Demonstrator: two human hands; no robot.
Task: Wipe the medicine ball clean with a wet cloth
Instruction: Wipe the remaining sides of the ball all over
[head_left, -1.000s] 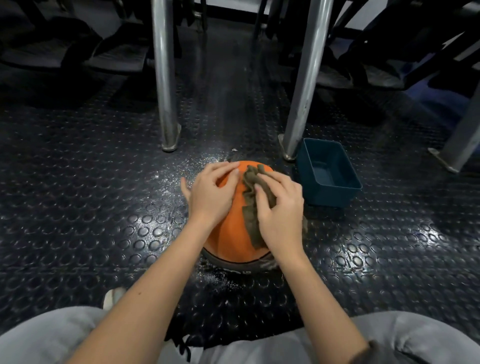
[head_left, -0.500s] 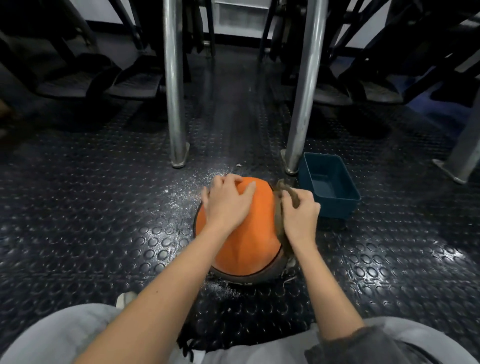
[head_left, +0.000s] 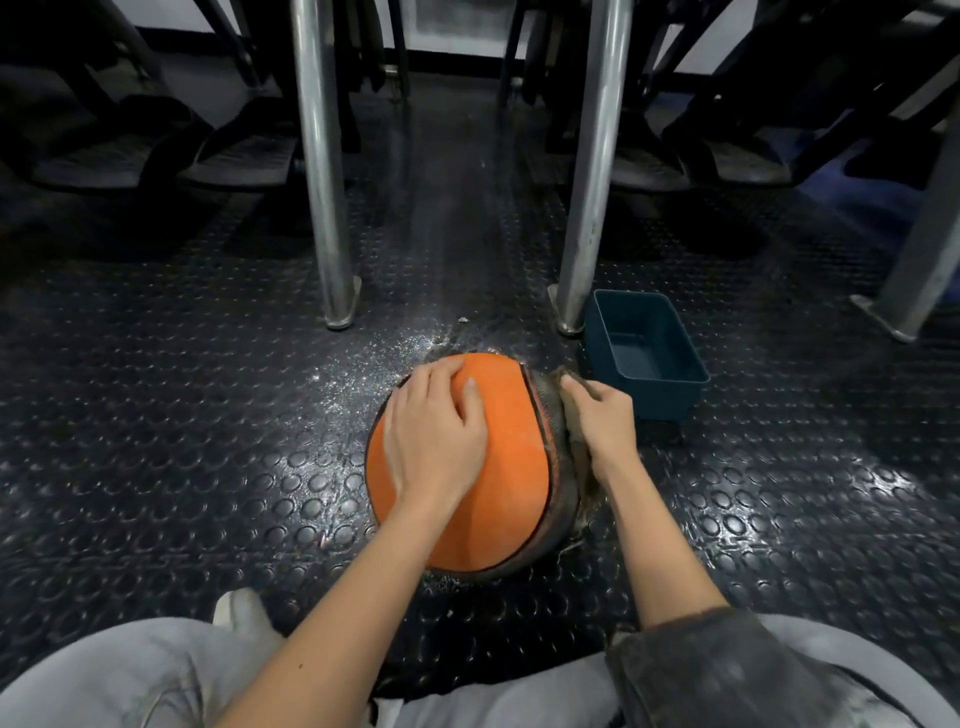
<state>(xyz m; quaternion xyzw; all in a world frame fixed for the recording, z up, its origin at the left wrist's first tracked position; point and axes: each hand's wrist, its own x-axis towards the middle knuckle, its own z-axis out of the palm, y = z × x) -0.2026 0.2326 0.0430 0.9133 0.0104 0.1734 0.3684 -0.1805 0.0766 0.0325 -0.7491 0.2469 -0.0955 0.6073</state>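
Right hand (head_left: 602, 421) has slid with the cloth (head_left: 573, 415) off the top of the medicine ball (head_left: 509, 467) and round to its right side, where way more of the dark panel (head_left: 550, 410) shows than a second ago. Its grip is closed on the cloth, fingers curled, bunching it against that panel. Left hand (head_left: 436, 441) has shifted a bit left and lies flat on the orange top, fingers spread, grip open, just pressing down. The ball sits on the studded floor (head_left: 182, 415), with the blue tub (head_left: 644, 353) just beside it on the right
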